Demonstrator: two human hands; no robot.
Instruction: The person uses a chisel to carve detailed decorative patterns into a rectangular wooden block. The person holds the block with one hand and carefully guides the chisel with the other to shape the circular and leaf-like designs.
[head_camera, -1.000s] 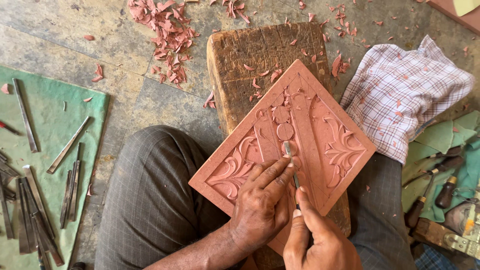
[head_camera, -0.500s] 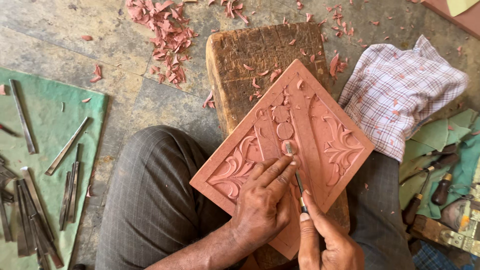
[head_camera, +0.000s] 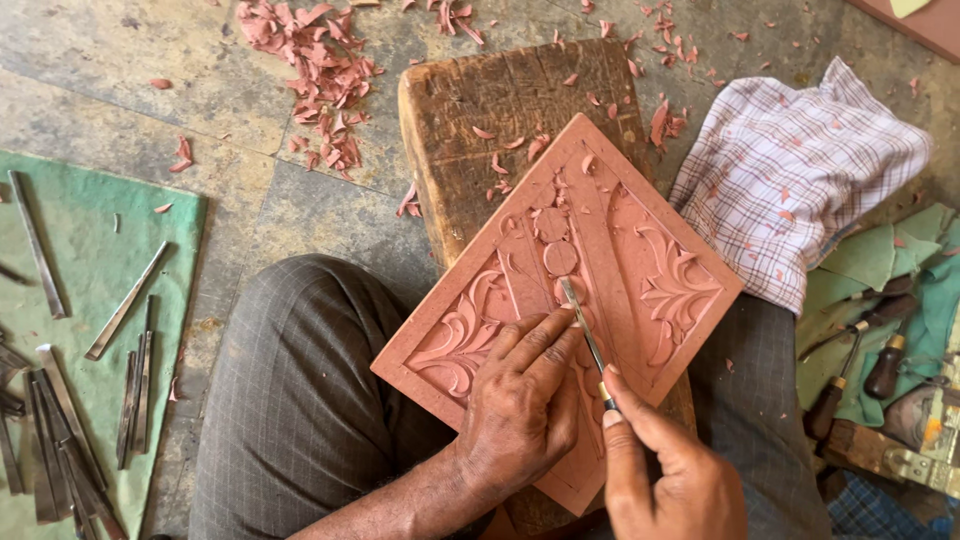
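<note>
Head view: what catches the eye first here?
A reddish carved panel with leaf scrolls lies tilted on a worn wooden block at centre. The left hand steadies it while the right hand holds a thin chisel on it. Reddish shavings litter the floor above.

My left hand (head_camera: 520, 410) lies palm down, fingers stretched forward and slightly spread, the forearm running in from the bottom edge. My right hand (head_camera: 665, 480) sits just beside it, low at the frame's edge, fingers curled closed in a pinch, thumb pressed forward along the top.
</note>
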